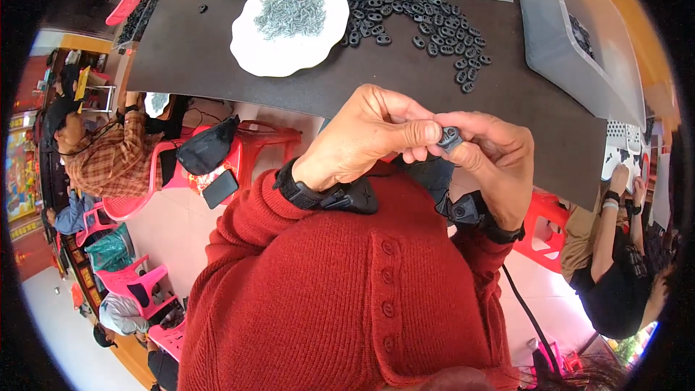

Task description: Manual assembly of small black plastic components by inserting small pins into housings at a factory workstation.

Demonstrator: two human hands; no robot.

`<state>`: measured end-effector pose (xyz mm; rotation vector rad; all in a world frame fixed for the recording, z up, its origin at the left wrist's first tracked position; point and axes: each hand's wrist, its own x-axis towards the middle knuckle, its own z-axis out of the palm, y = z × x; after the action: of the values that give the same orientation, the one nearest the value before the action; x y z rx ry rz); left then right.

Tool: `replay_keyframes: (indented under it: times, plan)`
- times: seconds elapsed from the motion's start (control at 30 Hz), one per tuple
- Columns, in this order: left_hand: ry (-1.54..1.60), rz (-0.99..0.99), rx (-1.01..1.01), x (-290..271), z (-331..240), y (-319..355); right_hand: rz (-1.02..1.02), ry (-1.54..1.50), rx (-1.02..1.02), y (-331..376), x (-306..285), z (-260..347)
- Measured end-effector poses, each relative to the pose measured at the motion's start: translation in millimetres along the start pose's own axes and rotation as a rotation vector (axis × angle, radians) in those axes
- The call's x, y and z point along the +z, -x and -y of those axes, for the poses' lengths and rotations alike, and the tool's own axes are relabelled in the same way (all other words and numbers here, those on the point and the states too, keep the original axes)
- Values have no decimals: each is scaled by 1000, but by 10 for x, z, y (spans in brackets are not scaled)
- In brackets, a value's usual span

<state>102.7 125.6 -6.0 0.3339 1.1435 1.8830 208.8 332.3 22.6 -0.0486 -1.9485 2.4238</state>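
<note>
Pinching one small black plastic piece [449, 137] between fingers [427, 132] of left hand [362, 141] and right hand [492, 166], both clenching on it, just below near edge of dark table [217, 58]. Lying on table beyond the piece: white plate [250, 51] carrying a heap of small grey screws [289, 13]; spreading right of plate, a scatter of black plastic pieces [427, 22]; standing further right of plate, grey bin [572, 65]. Wearing red knitted sleeves [304, 282], black wrist straps
</note>
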Motion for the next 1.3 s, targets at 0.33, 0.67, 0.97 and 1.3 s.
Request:
replay_keyframes:
  times: [0.33,0.67,0.97,1.3]
  plan:
    - [-53,-58,27,98,-63,-31,-100,64,-63,-10,87,36]
    - [55,-17,13,70,-106,-81,94,-81,3,-80,-162,-17]
    - [54,19,-19,-54,-110,-116,-64,28,-11,-161,-107,-57]
    - [-19,-116,-75,-318,-129,-30,-844,957,-445,-562,-632,744]
